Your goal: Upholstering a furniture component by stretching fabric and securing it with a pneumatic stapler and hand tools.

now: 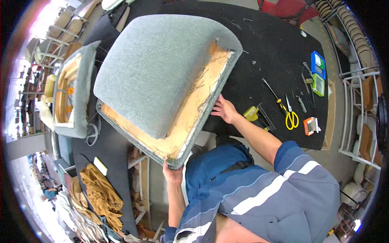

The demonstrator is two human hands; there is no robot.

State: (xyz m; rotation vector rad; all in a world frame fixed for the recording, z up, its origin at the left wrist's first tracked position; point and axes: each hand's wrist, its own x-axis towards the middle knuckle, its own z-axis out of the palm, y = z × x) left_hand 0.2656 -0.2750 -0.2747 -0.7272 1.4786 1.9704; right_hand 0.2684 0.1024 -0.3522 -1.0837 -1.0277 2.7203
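A large chair cushion (150, 69) in grey-blue fabric is tilted above the black worktable. Along its near and right sides a pale yellow border (194, 117) lies bare, with frayed threads on it. My left hand (173, 175) is closed on the cushion's near corner, its thumb on the edge and the other fingers partly hidden. At the cushion's right edge is my right hand (225, 111), its fingers spread and touching or just beside the edge. Nearest to that hand lies a yellow-green tool (251, 114), probably a staple gun.
On the black table (275, 48) to the right lie a yellow-handled screwdriver (272, 90), yellow scissors (291, 118), pliers (308, 87), a small orange-white box (311, 126) and blue and green cases (318, 67). Another grey upholstered frame (73, 93) stands left, above brown cloth (99, 190).
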